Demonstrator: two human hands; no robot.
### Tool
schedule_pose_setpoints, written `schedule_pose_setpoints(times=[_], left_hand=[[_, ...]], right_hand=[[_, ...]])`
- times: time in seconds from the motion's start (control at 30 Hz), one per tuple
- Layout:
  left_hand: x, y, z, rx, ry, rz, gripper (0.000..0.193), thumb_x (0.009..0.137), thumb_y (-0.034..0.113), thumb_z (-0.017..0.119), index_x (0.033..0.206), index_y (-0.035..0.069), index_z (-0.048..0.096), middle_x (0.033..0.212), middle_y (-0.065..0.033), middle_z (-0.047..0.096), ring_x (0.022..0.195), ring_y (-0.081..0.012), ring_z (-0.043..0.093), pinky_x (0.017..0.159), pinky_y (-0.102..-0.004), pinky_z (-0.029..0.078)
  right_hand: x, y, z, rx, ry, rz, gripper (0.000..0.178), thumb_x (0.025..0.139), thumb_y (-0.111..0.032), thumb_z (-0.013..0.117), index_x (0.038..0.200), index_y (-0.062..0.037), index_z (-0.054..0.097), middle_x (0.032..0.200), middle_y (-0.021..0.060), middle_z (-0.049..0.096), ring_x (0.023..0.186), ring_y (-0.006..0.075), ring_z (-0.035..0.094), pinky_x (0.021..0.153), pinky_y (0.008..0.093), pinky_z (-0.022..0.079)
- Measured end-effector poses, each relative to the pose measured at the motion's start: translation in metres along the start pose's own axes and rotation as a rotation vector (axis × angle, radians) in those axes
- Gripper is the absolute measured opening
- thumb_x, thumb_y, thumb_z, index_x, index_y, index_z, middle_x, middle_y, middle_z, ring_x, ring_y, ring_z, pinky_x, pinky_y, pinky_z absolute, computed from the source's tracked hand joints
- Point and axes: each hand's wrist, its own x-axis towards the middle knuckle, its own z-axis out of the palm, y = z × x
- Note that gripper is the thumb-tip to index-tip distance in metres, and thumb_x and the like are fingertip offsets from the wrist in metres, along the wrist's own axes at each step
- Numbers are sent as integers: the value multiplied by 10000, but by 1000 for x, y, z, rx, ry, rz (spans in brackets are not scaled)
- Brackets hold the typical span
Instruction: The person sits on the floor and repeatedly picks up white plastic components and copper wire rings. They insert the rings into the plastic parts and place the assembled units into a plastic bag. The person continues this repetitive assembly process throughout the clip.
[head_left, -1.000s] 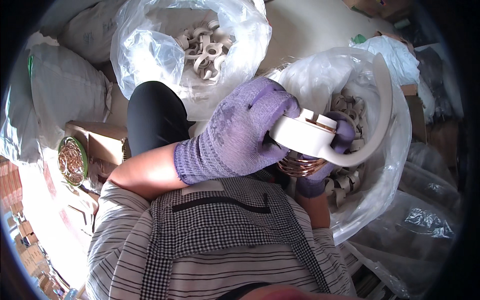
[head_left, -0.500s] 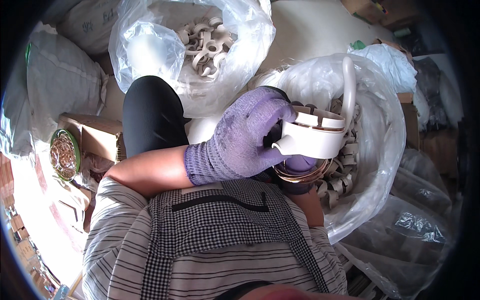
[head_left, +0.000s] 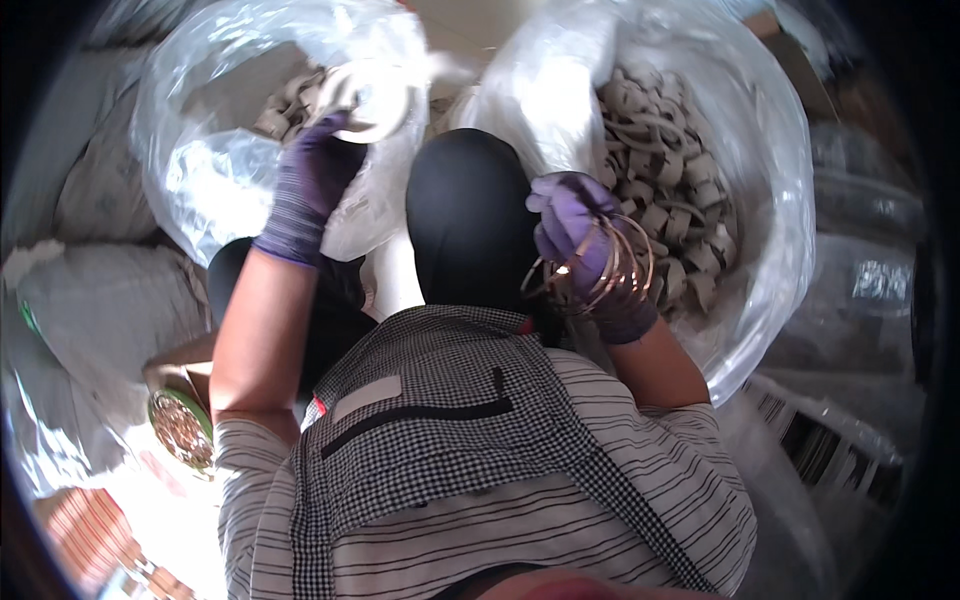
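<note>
My left hand (head_left: 325, 172), in a purple knit glove, is closed on the rim of a white plastic kettle collar (head_left: 378, 128), a ring-shaped part with a handle. The collar is blurred and overexposed, above the left plastic bag. In front of the right bag, my right hand (head_left: 572, 222), gloved alike, has its fingers curled. Several thin copper-coloured metal rings (head_left: 640, 262) loop around it. Whether the fingertips pinch a single ring cannot be made out.
The left clear plastic bag (head_left: 205, 215) holds similar pale parts (head_left: 292, 105). More grey-white plastic parts (head_left: 668, 160) fill the right bag (head_left: 775, 230). A green-rimmed bowl of copper-coloured rings (head_left: 182, 428) stands at lower left, beside stuffed sacks (head_left: 95, 310).
My left hand has carried the white kettle collar away from my right hand, leftward to above the left bag. My right hand, previously mostly hidden behind the collar, now shows with the rings.
</note>
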Motion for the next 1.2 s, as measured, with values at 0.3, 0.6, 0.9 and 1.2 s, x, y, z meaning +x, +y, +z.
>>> schedule_pose_setpoints(times=[0.3, 0.6, 0.9, 1.2], left_hand=[[115, 64, -115, 202, 532, 115, 342, 1004, 195, 588, 1257, -34, 562, 1089, -186, 656, 978, -331, 663, 917, -437, 577], [45, 17, -49, 358, 144, 146, 403, 1035, 159, 518, 1397, -14, 476, 1304, -222, 575, 1202, -368, 585, 1063, -486, 494], [-41, 13, -22, 314, 289, 93, 392, 1035, 261, 538, 1341, 18, 541, 1302, -187, 595, 1166, -337, 600, 1074, -478, 475], [-91, -25, 80, 933, -179, 613, 640, 860, 174, 801, 1396, -12, 506, 1274, -119, 594, 1172, -219, 580, 1052, -365, 463]], right_hand=[[13, 61, -250, -1086, 285, -211, 347, 952, -180, 572, 1275, -75, 641, 1134, 87, 665, 958, 206, 650, 904, 326, 516], [64, 100, -261, -1649, 82, 125, 677, 755, -46, 714, 1388, -259, 602, 1477, 108, 522, 1234, 356, 598, 1026, 443, 514], [71, 54, -302, -1819, 221, -201, 468, 842, -86, 654, 1308, -117, 634, 1363, 149, 586, 1198, 362, 616, 979, 449, 524], [8, -61, -161, -1543, 56, -690, 426, 887, -192, 629, 1274, -14, 632, 1148, 170, 689, 998, 329, 677, 920, 425, 541]])
